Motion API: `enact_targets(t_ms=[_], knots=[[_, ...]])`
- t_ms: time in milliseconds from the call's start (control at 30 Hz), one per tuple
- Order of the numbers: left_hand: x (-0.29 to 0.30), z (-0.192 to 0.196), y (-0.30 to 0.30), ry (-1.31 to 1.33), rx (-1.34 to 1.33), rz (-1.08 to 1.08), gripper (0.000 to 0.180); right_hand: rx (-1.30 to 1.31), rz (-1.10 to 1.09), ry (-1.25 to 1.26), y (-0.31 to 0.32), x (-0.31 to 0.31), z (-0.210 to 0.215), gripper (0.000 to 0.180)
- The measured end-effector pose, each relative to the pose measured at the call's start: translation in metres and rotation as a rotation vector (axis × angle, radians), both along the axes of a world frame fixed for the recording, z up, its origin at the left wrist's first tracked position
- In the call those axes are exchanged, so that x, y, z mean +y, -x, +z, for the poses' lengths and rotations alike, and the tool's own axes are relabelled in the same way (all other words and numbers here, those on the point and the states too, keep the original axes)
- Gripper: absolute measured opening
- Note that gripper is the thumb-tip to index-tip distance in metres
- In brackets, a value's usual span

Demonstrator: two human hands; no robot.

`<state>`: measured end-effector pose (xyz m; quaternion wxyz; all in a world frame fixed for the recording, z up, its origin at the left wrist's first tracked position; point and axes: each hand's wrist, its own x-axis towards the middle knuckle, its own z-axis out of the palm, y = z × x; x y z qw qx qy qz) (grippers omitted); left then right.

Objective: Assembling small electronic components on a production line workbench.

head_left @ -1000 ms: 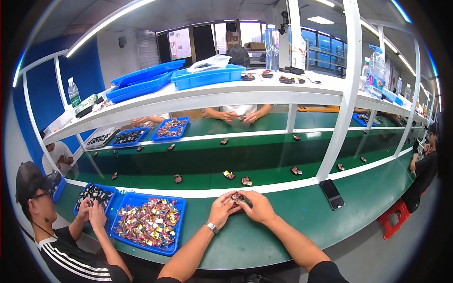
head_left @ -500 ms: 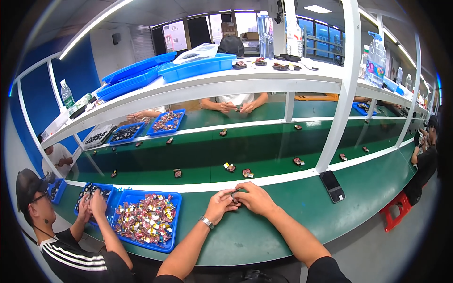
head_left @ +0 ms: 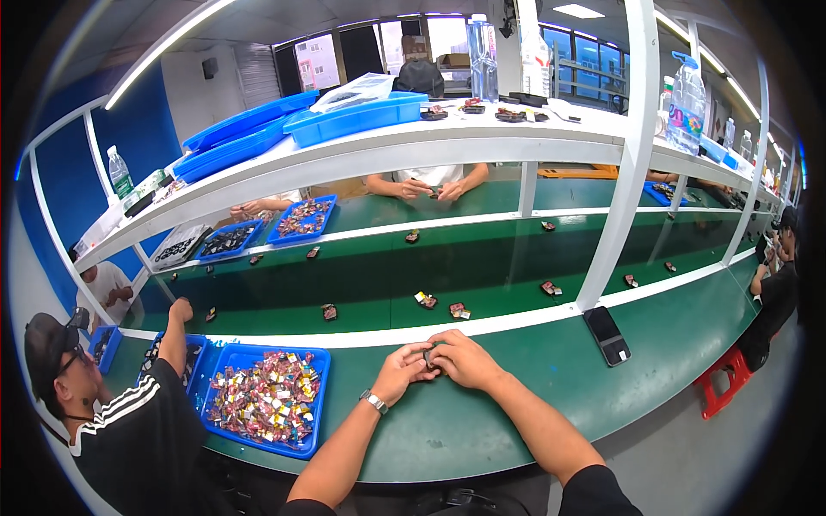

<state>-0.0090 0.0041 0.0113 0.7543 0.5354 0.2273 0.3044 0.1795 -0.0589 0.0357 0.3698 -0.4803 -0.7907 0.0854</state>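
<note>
Over the green bench [head_left: 508, 421], my left hand [head_left: 401, 373] and my right hand [head_left: 465, 362] meet in front of me. Both are closed at the fingertips around one small dark part [head_left: 428, 356], mostly hidden by the fingers. A watch with a metal band [head_left: 373, 401] is on my left wrist. To the left of my hands stands a blue tray [head_left: 323, 404] heaped with small reddish, yellow and white pieces. A black phone [head_left: 607, 337] lies on the bench to the right.
Beyond a white rail [head_left: 361, 338], a green conveyor belt [head_left: 379, 292] carries several small dark-and-red assemblies [head_left: 459, 310]. At left, a person in a cap [head_left: 129, 430] reaches toward it. A white post [head_left: 616, 189] and a shelf [head_left: 482, 153] with trays and bottles rise ahead.
The assemblies on the belt have shifted slightly right. The person at left has taken a hand from the tray and stretched an arm to the belt. My hands have barely moved.
</note>
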Motion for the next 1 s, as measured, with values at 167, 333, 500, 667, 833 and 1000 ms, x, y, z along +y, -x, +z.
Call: enact_targets(t_ms=[167, 333, 500, 667, 833, 1000], knots=[[-0.001, 0.001, 0.002, -0.029, 0.008, -0.011, 0.043, 0.008, -0.03, 0.012, 0.002, -0.001, 0.002, 0.008], [0.001, -0.001, 0.0, -0.031, 0.014, -0.041, 0.046, -0.039, -0.018, 0.076, -0.005, -0.003, 0.004, 0.009], [0.0, -0.001, 0.001, -0.078, -0.021, -0.048, 0.044, 0.027, -0.047, 0.1, -0.002, -0.004, 0.004, 0.009], [0.0, -0.001, 0.0, -0.031, 0.047, -0.033, 0.039, 0.06, -0.002, 0.121, -0.004, -0.007, 0.005, 0.011], [0.0, -0.003, 0.001, -0.028, 0.052, -0.029, 0.034, 0.084, 0.005, 0.116, -0.003, -0.008, 0.005, 0.011], [0.002, -0.003, 0.002, -0.008, 0.0, -0.032, 0.032, 0.084, -0.103, 0.061, 0.008, -0.008, 0.0, 0.012]])
